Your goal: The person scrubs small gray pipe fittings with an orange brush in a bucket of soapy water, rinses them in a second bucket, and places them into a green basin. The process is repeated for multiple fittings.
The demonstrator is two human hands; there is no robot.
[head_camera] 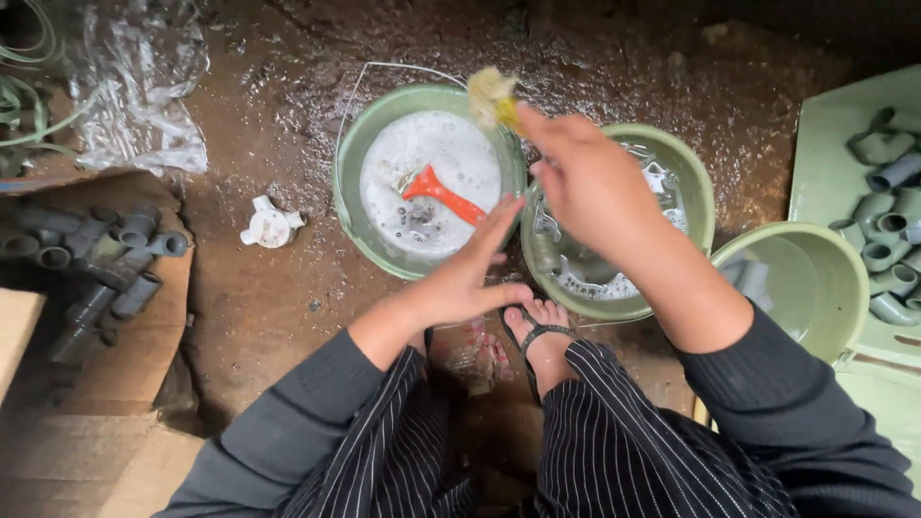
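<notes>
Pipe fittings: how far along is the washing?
Looks done: grey fittings lie on the green tray at right. In hand: the right hand holds a sponge over the soapy bucket; the left hand is open and empty. Probably left: dark fittings piled on cardboard at left.

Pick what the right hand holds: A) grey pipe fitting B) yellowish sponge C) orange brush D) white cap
B: the right hand pinches a yellowish sponge above the soapy bucket; the orange brush lies in the suds.
</notes>
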